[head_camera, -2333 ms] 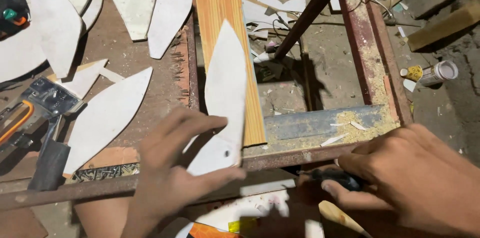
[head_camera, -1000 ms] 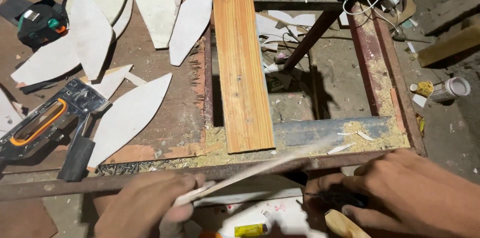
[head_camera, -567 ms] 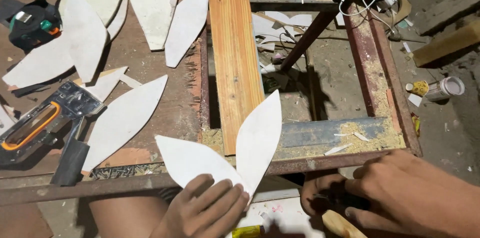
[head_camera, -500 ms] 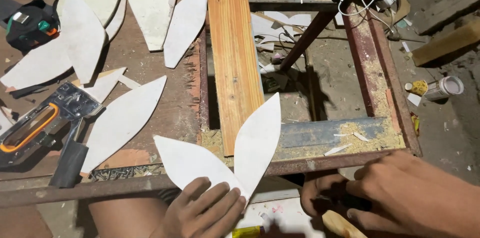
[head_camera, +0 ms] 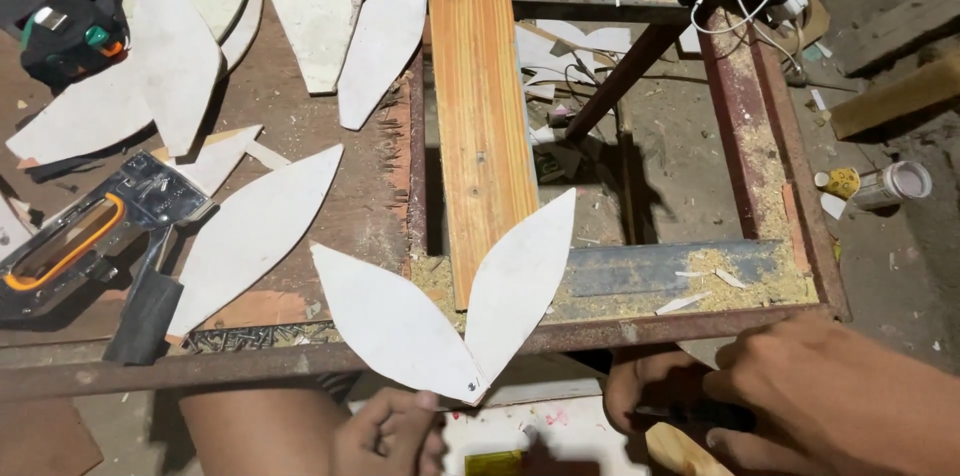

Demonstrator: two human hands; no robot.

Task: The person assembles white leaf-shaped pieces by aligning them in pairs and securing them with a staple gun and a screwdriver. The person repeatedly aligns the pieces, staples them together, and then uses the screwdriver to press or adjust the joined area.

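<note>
Head view, looking down. The fingers of the left hand close narrowly on the joined tips of two white leaf-shaped panels, which fan upward in a V and rest across the rusty front rail at the near edge of the surface. The right hand curls around a dark object at the lower right; the object is too hidden to identify, and whether the fingers grip it firmly cannot be told. Since the pair appears to be held only at its narrow pivot end, the panels could swing apart or slip off the rail into the open frame if the pinch loosens. An orange wooden plank lies lengthwise just behind the panels, its near end under the right-hand leaf. More white leaf cut-outs lie toward the left and far edges of the surface, with a staple gun at the left edge and a tape measure near the far left corner. Sawdust covers the metal crossbar beyond the right hand.
</note>
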